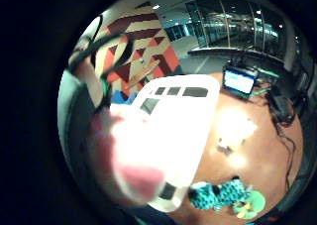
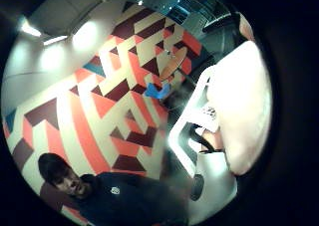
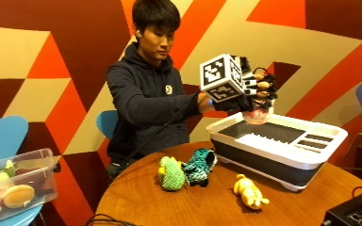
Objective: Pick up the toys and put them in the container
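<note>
A pink toy (image 3: 257, 116) is clamped in the gloved right hand's (image 3: 256, 94) fingers above the container's (image 3: 281, 141) near rim, right of centre.

This looks like an office lounge or shared common room; the wall (image 3: 55, 56) behind the person, from nine to three o'clock, is painted in bold maroon, orange and cream geometric shapes; blue chairs (image 3: 2, 134) stand beside the round wooden table (image 3: 187, 207); the little finger side palm view shows long glass partitions (image 1: 233, 19), recessed ceiling lights and a lit laptop (image 1: 239, 81).
</note>
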The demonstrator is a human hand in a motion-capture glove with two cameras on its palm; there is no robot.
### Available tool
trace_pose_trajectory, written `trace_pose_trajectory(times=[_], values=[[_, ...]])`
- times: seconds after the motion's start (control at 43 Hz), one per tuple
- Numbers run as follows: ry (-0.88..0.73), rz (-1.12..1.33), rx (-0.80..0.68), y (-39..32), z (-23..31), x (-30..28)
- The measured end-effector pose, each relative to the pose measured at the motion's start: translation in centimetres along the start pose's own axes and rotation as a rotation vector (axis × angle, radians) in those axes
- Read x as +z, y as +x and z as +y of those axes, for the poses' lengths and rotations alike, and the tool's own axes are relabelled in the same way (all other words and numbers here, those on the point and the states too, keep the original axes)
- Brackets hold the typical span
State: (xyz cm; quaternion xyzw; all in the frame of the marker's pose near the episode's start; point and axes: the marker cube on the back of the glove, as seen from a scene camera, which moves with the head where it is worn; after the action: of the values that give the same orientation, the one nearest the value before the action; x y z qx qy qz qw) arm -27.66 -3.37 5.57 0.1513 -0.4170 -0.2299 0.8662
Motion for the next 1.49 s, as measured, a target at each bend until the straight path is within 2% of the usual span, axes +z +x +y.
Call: trace_pose_trajectory(times=[0.116,0.303,0.465,0.675,0.861,1.117,1.28,1.49], values=[[-0.143,-0.038,0.025,1.6,-0.4,0.6],[-0.089,0.056,0.040,2.1,0.6,-4.4],[-0.135,0.259,0.112,4.5,3.5,-11.3],[-0.364,0.595,0.300,11.0,11.8,-16.5],[-0.578,0.681,0.439,16.4,17.8,-15.5],[-0.734,0.788,0.487,20.1,20.2,-13.1],[-0.713,0.794,0.434,20.5,20.2,-12.2],[-0.592,0.819,0.348,20.5,19.3,-11.9]])
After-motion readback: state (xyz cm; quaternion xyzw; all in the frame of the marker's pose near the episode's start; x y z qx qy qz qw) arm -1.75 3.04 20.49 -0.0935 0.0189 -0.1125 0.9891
